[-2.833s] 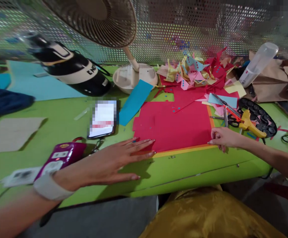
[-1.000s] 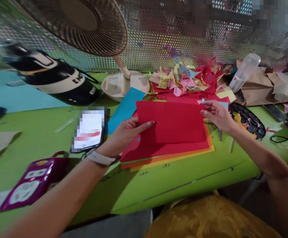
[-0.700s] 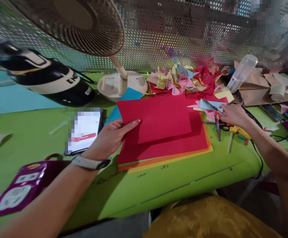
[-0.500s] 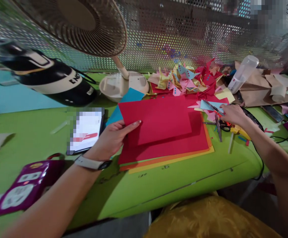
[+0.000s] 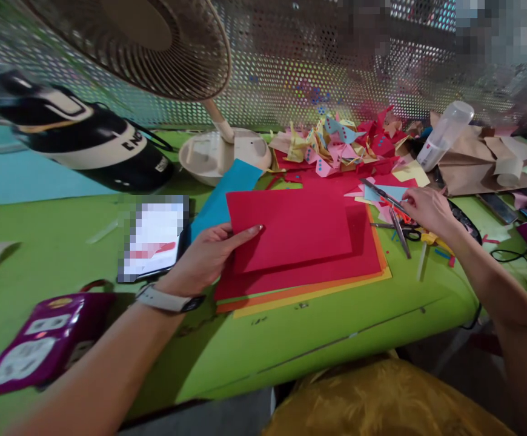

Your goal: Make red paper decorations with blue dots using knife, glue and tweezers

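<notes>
My left hand (image 5: 209, 254) grips the left edge of a red paper sheet (image 5: 291, 227), held just above a stack of red, orange and yellow sheets (image 5: 318, 281) on the green table (image 5: 291, 339). My right hand (image 5: 427, 209) reaches to the right of the stack, fingers curled around the orange-handled scissors (image 5: 393, 209) lying among paper scraps. A yellow glue gun (image 5: 434, 242) lies partly hidden under my right wrist.
A fan (image 5: 154, 42) on a beige base (image 5: 222, 157) stands at the back, beside a black-and-white bottle (image 5: 86, 142). A phone (image 5: 152, 239), a blue sheet (image 5: 220, 197), a purple pouch (image 5: 40, 345), folded paper shapes (image 5: 336, 145), a clear bottle (image 5: 445, 136) and brown paper (image 5: 486, 160) lie around.
Both hands lifted the top red sheet off the stack. My right hand then let go of it and moved right to the scissors, while my left hand kept holding the sheet.
</notes>
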### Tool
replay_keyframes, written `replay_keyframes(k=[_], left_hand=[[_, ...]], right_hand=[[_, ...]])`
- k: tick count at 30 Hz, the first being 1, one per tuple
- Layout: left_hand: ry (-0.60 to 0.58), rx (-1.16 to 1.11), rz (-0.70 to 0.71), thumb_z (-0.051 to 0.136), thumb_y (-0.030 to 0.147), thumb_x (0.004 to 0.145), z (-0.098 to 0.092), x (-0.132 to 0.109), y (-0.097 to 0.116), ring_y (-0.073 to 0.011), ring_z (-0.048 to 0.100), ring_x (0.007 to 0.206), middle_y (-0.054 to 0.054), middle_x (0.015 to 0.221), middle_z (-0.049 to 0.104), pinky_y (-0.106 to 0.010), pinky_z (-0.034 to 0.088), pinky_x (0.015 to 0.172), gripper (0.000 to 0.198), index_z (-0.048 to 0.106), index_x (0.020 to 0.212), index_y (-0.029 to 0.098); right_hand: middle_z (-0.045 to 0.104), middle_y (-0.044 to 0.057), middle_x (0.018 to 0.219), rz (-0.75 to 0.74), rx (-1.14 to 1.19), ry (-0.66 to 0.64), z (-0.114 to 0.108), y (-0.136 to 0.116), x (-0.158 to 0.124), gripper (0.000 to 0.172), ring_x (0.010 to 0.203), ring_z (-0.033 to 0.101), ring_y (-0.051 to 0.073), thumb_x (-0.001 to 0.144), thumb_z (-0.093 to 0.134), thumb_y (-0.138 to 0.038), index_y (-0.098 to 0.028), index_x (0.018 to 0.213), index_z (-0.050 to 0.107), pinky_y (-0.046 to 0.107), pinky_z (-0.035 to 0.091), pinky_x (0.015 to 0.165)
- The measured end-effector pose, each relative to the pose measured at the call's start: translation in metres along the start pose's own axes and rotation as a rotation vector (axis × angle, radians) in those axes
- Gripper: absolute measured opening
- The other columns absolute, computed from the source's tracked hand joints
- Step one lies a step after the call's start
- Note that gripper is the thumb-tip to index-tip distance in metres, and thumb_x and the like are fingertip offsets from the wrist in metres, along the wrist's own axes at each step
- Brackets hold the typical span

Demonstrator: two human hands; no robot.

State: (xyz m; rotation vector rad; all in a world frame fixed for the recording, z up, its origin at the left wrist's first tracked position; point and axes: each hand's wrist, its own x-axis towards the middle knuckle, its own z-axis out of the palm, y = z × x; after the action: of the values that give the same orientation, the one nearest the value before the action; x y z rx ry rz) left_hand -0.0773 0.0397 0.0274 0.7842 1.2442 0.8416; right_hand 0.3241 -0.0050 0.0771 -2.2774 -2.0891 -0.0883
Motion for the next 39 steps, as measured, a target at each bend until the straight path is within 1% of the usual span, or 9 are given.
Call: replay_keyframes(k=[5, 8, 14, 20, 23, 29, 32, 36, 39], left_hand=[[-0.005, -0.004, -0.005, 0.1, 0.036, 0.04, 0.001, -0.001, 0.0, -0.014, 0.072, 0.063, 0.0, 0.078, 0.079, -0.02, 0.061, 0.057, 0.059, 0.075, 0.089, 0.017], [-0.027, 0.013, -0.003, 0.1, 0.038, 0.043, 0.001, -0.003, 0.0, -0.0149, 0.073, 0.065, 0.0, 0.079, 0.079, -0.022, 0.061, 0.059, 0.06, 0.074, 0.093, 0.018], [-0.008, -0.006, -0.01, 0.099, 0.033, 0.047, 0.004, -0.007, 0.002, -0.0149, 0.072, 0.062, -0.001, 0.078, 0.08, -0.022, 0.06, 0.058, 0.055, 0.073, 0.094, 0.017], [-0.027, 0.019, 0.018, 0.097, 0.033, 0.049, 0.009, -0.011, 0.005, -0.0151, 0.072, 0.063, -0.002, 0.08, 0.08, -0.022, 0.06, 0.058, 0.051, 0.072, 0.09, 0.017], [-0.035, 0.028, 0.025, 0.097, 0.032, 0.05, 0.01, -0.012, 0.006, -0.0158, 0.072, 0.062, -0.002, 0.082, 0.08, -0.023, 0.061, 0.057, 0.051, 0.07, 0.091, 0.017], [-0.063, 0.007, 0.033, 0.096, 0.031, 0.053, 0.005, -0.01, 0.002, -0.0185, 0.074, 0.066, -0.004, 0.087, 0.081, -0.026, 0.063, 0.06, 0.053, 0.07, 0.096, 0.015], [-0.065, -0.008, 0.044, 0.097, 0.031, 0.053, 0.003, -0.008, 0.0, -0.0179, 0.074, 0.066, -0.005, 0.088, 0.081, -0.026, 0.063, 0.06, 0.053, 0.07, 0.096, 0.015], [-0.061, -0.019, 0.058, 0.098, 0.033, 0.049, 0.004, -0.007, 0.0, -0.0162, 0.073, 0.063, -0.004, 0.084, 0.08, -0.024, 0.062, 0.06, 0.054, 0.07, 0.092, 0.015], [-0.058, -0.034, 0.062, 0.098, 0.032, 0.049, 0.004, -0.007, 0.001, -0.0158, 0.072, 0.064, -0.004, 0.083, 0.08, -0.023, 0.061, 0.06, 0.052, 0.071, 0.09, 0.016]], right_hand=[[0.076, 0.007, 0.089, 0.093, -0.018, -0.138, -0.006, -0.01, -0.013, 0.028, 0.083, 0.069, 0.025, 0.089, 0.057, -0.045, -0.021, 0.088, 0.072, 0.03, 0.036, 0.063], [0.076, 0.008, 0.087, 0.086, -0.033, -0.234, -0.002, -0.015, -0.016, 0.026, 0.082, 0.069, 0.025, 0.088, 0.058, -0.043, -0.022, 0.088, 0.073, 0.029, 0.034, 0.061], [0.076, 0.001, 0.088, -0.085, 0.15, -0.187, 0.003, -0.016, -0.016, 0.018, 0.082, 0.068, 0.021, 0.087, 0.056, -0.031, -0.025, 0.09, 0.073, 0.028, 0.039, 0.065], [0.075, 0.01, 0.104, 0.023, 0.012, -0.037, 0.006, -0.006, -0.001, 0.025, 0.097, 0.067, 0.027, 0.09, 0.053, -0.034, -0.022, 0.102, 0.072, 0.033, 0.045, 0.073], [0.072, 0.015, 0.112, -0.004, -0.083, -0.11, 0.012, -0.001, 0.007, 0.033, 0.102, 0.066, 0.03, 0.09, 0.055, -0.038, -0.018, 0.113, 0.068, 0.035, 0.045, 0.077], [0.07, 0.014, 0.11, -0.041, -0.105, -0.224, 0.018, 0.0, 0.019, 0.029, 0.099, 0.066, 0.029, 0.082, 0.058, -0.027, -0.017, 0.109, 0.065, 0.032, 0.043, 0.075], [0.069, 0.016, 0.112, 0.042, -0.048, -0.179, 0.015, -0.001, 0.021, 0.031, 0.097, 0.066, 0.03, 0.082, 0.057, -0.031, -0.016, 0.109, 0.063, 0.034, 0.044, 0.073], [0.07, 0.018, 0.107, 0.216, 0.072, -0.009, 0.003, 0.002, 0.013, 0.039, 0.095, 0.066, 0.034, 0.087, 0.049, -0.036, -0.015, 0.12, 0.056, 0.037, 0.044, 0.072], [0.071, 0.013, 0.098, 0.206, 0.204, 0.063, -0.006, 0.002, -0.002, 0.031, 0.092, 0.065, 0.032, 0.085, 0.049, -0.034, -0.02, 0.111, 0.057, 0.036, 0.044, 0.073]])
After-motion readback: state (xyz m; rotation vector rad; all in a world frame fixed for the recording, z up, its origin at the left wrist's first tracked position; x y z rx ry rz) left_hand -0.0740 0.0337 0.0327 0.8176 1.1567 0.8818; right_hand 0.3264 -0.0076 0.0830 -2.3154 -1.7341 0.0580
